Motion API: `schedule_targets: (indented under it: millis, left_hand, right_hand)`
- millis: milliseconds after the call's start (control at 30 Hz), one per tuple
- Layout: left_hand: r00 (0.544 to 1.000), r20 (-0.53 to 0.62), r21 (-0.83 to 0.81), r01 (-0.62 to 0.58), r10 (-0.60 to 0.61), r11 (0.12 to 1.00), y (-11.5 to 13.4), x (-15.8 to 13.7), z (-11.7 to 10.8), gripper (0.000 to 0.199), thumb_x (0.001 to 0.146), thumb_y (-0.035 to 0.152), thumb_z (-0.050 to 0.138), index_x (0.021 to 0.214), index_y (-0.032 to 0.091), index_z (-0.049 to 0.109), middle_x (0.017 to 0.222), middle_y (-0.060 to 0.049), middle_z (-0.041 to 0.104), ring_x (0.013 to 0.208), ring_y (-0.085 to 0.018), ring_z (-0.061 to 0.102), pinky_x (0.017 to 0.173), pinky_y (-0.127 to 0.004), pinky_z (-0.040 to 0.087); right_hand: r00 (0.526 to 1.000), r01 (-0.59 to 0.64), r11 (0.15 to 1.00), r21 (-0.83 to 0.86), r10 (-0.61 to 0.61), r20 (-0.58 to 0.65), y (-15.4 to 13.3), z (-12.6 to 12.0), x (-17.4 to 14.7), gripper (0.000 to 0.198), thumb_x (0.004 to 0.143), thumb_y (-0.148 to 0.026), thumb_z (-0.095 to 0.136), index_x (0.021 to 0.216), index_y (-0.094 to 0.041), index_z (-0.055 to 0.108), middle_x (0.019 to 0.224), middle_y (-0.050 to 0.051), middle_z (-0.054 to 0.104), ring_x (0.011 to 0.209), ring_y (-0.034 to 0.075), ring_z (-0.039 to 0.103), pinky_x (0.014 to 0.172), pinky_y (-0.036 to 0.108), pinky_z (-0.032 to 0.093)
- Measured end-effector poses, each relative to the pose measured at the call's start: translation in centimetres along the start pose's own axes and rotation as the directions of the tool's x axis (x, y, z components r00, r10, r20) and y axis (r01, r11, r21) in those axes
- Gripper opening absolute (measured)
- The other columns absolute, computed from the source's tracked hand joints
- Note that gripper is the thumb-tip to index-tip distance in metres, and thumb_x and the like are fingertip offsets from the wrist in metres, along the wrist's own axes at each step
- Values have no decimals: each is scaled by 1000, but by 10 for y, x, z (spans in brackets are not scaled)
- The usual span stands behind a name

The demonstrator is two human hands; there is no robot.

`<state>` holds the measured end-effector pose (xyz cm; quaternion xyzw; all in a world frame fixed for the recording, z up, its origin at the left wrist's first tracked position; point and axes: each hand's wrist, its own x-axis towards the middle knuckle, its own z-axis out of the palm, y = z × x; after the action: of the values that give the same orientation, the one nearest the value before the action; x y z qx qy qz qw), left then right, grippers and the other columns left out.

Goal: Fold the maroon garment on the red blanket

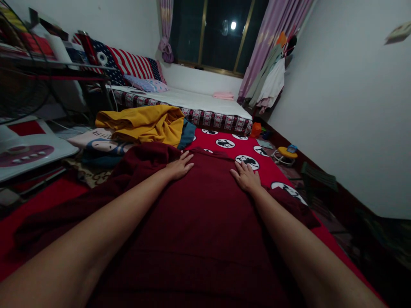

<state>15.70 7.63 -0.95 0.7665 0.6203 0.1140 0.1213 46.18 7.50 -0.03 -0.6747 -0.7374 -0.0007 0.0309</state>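
A dark maroon long-sleeved garment point(205, 214) lies spread out over a red cover point(215, 133) printed with white circles and black figures. My left hand point(180, 166) rests flat near the garment's far left shoulder, fingers spread. Opposite it, my right hand point(246, 176) lies on the far right shoulder with its fingers apart. One sleeve stretches out to the left, partly under my left forearm; the other shows beyond my right forearm. Just past the left shoulder are a folded mustard-yellow garment point(150, 124) and a pale printed cloth point(99, 139).
A bed or bench with a white top point(192, 99) stands below the window. At the left are a cluttered desk point(58, 64) and a white appliance point(35, 147). Along the right wall are a yellow stool point(287, 152) and hanging clothes point(269, 83).
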Motion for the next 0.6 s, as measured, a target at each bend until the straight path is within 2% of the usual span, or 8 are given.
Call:
schedule_targets:
  millis: [167,267,400,500,600]
  left_hand:
    - [993,37,97,104,-108,990,14,-16,-6,62,96,49,20,152,23,18,160,-5,2,141,-29,28,111,-46,30]
    - [987,31,165,152,-159,975,23,-31,-8,61,97,46,19,152,20,18,160,-8,5,141,-31,28,110,-49,31]
    - [984,7,222,171,-177,960,33,-57,-4,60,97,44,19,152,19,21,159,-9,10,145,-31,16,113,-49,25]
    - [987,1,260,154,-159,953,41,-83,-3,59,97,42,20,151,17,23,159,-11,13,145,-29,14,115,-46,19]
    - [988,5,299,147,-155,943,57,-110,-9,58,96,36,26,149,13,29,157,-14,21,143,-30,21,112,-47,26]
  right_hand:
    - [992,-124,992,-33,125,9,-7,-2,-4,69,94,-62,14,152,-25,20,159,6,13,145,31,10,111,62,12]
    - [985,-166,985,-46,168,47,-12,-3,-10,70,95,-61,12,153,-21,17,159,8,10,145,30,8,112,59,9]
    - [988,-145,987,-63,147,41,-14,-2,-29,68,96,-57,14,152,-18,19,159,10,10,146,28,6,115,54,6]
    - [994,-109,992,-63,110,20,-13,-3,-47,66,97,-53,16,152,-16,20,159,10,12,146,26,6,116,50,6]
    - [992,-103,994,-33,105,70,-21,-12,-67,67,97,-52,21,151,-12,21,158,12,13,146,28,6,115,52,5]
